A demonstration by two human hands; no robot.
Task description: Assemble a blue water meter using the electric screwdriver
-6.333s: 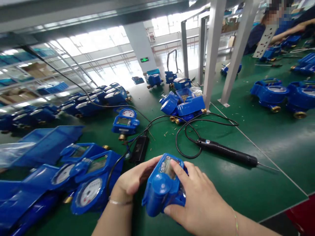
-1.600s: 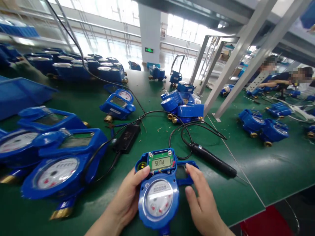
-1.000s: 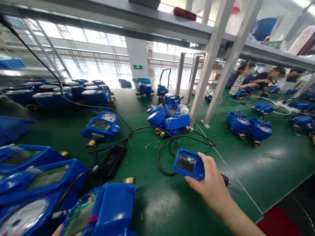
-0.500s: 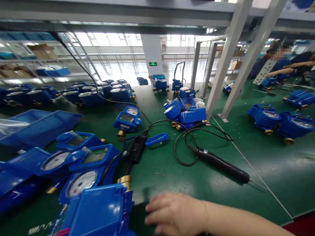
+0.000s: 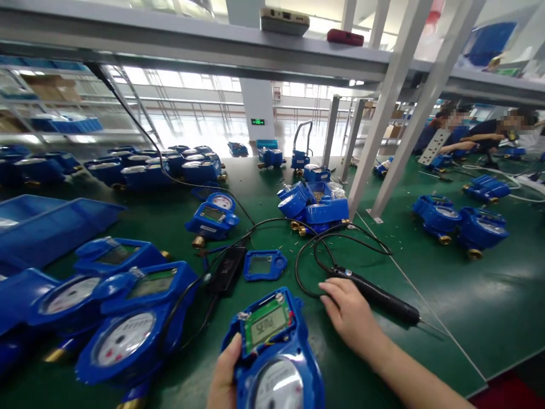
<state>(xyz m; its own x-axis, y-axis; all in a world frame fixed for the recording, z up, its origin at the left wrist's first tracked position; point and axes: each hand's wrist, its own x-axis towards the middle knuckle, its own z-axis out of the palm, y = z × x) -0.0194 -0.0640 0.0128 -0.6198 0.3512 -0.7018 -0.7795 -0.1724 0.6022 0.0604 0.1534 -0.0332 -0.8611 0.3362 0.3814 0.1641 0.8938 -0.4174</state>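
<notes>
My left hand (image 5: pixel 225 372) grips a blue water meter (image 5: pixel 276 355) at the bottom centre. Its round dial faces up, and the green circuit board with a small display lies exposed above the dial. My right hand (image 5: pixel 351 312) is at the near side of a black electric screwdriver (image 5: pixel 383 298), fingers stretched towards its cable end and holding nothing I can see. Whether the fingers touch the tool is unclear. Beyond the held meter lies a blue cover (image 5: pixel 264 266) with a window, beside a black adapter box (image 5: pixel 229 270).
Several blue meters (image 5: pixel 123 341) crowd the left side, near a blue bin (image 5: pixel 59 227). An open blue box of small screws (image 5: pixel 319 196) sits mid-table among meters. Grey posts (image 5: pixel 395 113) carry a shelf overhead. Co-workers (image 5: pixel 464 133) work at far right.
The meter has come from the lower left to the centre and turned so its dial and board show. My right hand has moved up and right to the screwdriver. The windowed cover now shows.
</notes>
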